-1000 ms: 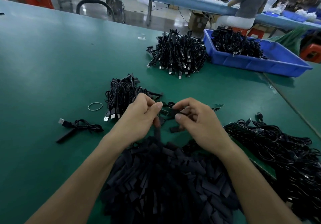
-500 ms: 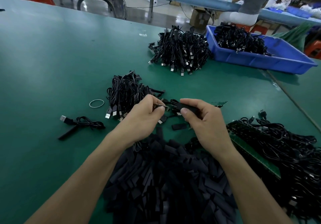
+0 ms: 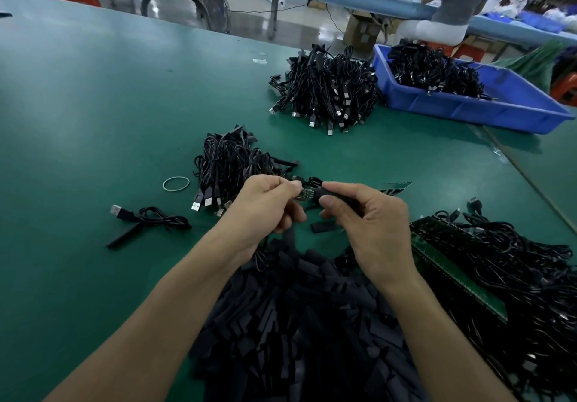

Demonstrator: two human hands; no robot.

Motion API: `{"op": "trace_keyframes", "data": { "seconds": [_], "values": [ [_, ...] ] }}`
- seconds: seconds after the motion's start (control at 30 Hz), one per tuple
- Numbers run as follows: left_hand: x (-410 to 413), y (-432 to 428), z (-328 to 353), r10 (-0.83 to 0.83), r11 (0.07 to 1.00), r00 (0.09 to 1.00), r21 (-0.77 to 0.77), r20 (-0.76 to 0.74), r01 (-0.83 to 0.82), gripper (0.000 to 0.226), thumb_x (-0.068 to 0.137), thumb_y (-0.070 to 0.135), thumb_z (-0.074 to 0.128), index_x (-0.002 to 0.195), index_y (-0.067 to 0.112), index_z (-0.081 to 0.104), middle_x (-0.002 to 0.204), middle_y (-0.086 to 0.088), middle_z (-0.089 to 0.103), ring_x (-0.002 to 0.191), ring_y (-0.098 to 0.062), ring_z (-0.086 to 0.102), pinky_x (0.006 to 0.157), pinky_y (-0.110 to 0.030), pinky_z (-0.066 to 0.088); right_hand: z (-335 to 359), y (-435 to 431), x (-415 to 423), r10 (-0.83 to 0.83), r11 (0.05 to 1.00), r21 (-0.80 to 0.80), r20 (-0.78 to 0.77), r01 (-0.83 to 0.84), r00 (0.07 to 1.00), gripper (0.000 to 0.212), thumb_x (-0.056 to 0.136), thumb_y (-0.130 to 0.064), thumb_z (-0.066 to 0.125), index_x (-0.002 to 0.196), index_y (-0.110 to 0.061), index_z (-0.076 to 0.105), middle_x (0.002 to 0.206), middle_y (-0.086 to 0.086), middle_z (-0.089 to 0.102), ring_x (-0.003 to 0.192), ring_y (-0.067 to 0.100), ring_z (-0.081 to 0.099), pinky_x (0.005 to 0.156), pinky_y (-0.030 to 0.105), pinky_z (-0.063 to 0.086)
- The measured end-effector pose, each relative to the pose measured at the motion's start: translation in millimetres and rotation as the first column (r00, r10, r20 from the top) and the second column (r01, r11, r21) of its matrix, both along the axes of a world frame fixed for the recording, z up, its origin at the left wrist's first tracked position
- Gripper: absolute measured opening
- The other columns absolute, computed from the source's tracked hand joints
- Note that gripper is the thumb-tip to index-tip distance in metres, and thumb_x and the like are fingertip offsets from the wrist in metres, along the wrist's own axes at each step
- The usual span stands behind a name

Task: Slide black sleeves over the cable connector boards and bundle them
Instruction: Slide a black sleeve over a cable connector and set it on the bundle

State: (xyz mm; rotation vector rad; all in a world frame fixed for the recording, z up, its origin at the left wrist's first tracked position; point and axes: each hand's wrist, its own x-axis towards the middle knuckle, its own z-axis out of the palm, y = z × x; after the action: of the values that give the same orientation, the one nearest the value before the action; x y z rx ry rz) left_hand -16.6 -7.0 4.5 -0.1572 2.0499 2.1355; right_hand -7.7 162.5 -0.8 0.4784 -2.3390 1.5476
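My left hand (image 3: 265, 205) pinches a small connector board (image 3: 307, 195) at the end of a black cable. My right hand (image 3: 371, 223) grips a black sleeve (image 3: 331, 194) whose open end meets the board's right side. Both are held above the green table, beyond a large heap of loose black sleeves (image 3: 299, 323) in front of me. One loose sleeve (image 3: 323, 227) lies on the table under my hands. A pile of cables (image 3: 231, 167) with USB plugs sits just left of my hands. Tangled cables with green board strips (image 3: 505, 276) lie to the right.
A rubber band (image 3: 176, 183) and a single coiled USB cable (image 3: 146, 218) lie at left. A bigger cable pile (image 3: 327, 89) sits farther back beside a blue bin (image 3: 487, 105) holding more cables. A seated person (image 3: 452, 2) works at the far bench.
The board and sleeve have come together: earlier my hands held them apart and lower, now the sleeve's mouth sits at the board. Both hands rose slightly.
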Motion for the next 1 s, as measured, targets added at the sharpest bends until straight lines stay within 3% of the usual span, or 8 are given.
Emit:
{"op": "trace_keyframes", "data": {
  "seconds": [0.3, 0.47, 0.67, 0.83, 0.9, 1.0],
  "values": [
    [2, 0, 6, 0.026, 0.995, 0.999, 0.096, 0.040, -0.030, 0.035, 0.104, 0.019, 0.054, 0.070, 0.013, 0.056, 0.051, -0.002, 0.062, 0.036, -0.008, 0.044, 0.038, -0.018, 0.033, -3, -1, -1, -0.069, 0.997, 0.014, -0.044, 0.070, 0.997, 0.020, 0.088, -0.015, 0.074, 0.103, -0.028, 0.071, 0.077, -0.019, 0.071, 0.068, 0.000, 0.070, 0.064, 0.012, 0.053],
    [3, 1, 6, 0.015, 0.993, 0.999, 0.119, 0.039, -0.019, 0.031, 0.104, 0.019, 0.052, 0.076, 0.009, 0.060, 0.052, -0.002, 0.063, 0.037, -0.008, 0.045, 0.039, -0.018, 0.034, -5, -4, 0, -0.069, 0.997, 0.015, -0.019, 0.070, 0.997, 0.024, 0.085, -0.018, 0.076, 0.107, -0.027, 0.073, 0.081, -0.021, 0.073, 0.071, 0.005, 0.072, 0.069, 0.028, 0.061],
    [3, 1, 6, 0.015, 0.991, 0.998, 0.130, 0.053, -0.022, 0.033, 0.103, 0.020, 0.055, 0.073, 0.009, 0.061, 0.049, -0.001, 0.059, 0.036, -0.009, 0.042, 0.037, -0.017, 0.034, -7, -6, 1, -0.077, 0.997, -0.016, -0.008, 0.076, 0.997, 0.043, 0.079, -0.037, 0.072, 0.117, -0.017, 0.073, 0.096, -0.020, 0.073, 0.075, 0.007, 0.073, 0.072, 0.031, 0.062],
    [1, -2, 4, -0.011, 0.992, 0.999, 0.125, 0.050, 0.004, 0.036, 0.102, 0.019, 0.056, 0.068, 0.010, 0.056, 0.046, -0.001, 0.052, 0.034, -0.008, 0.032, 0.036, -0.018, 0.026, -6, -1, -3, -0.037, 0.998, 0.046, 0.027, 0.035, 0.999, 0.035, 0.082, -0.023, 0.078, 0.116, -0.017, 0.074, 0.096, -0.021, 0.072, 0.077, 0.009, 0.074, 0.073, 0.033, 0.062],
    [1, -3, 3, -0.036, 0.993, 0.998, 0.115, 0.042, 0.031, 0.032, 0.103, 0.018, 0.055, 0.073, 0.007, 0.056, 0.045, 0.000, 0.049, 0.034, -0.008, 0.029, 0.036, -0.017, 0.023, -2, 4, -6, 0.025, 0.996, 0.082, 0.077, -0.031, 0.997, 0.033, 0.083, -0.017, 0.078, 0.116, -0.017, 0.074, 0.098, -0.019, 0.073, 0.081, 0.008, 0.074, 0.076, 0.031, 0.062],
    [1, -3, 1, -0.098, 0.995, 0.995, 0.034, 0.020, 0.098, 0.031, 0.104, 0.022, 0.053, 0.078, 0.007, 0.057, 0.046, 0.002, 0.048, 0.035, -0.008, 0.027, 0.037, -0.017, 0.024, 6, 10, -10, 0.096, 0.982, 0.155, 0.079, -0.107, 0.992, 0.031, 0.083, -0.014, 0.079, 0.113, -0.017, 0.075, 0.097, -0.019, 0.072, 0.083, -0.002, 0.071, 0.077, 0.017, 0.057]
  ]
}}
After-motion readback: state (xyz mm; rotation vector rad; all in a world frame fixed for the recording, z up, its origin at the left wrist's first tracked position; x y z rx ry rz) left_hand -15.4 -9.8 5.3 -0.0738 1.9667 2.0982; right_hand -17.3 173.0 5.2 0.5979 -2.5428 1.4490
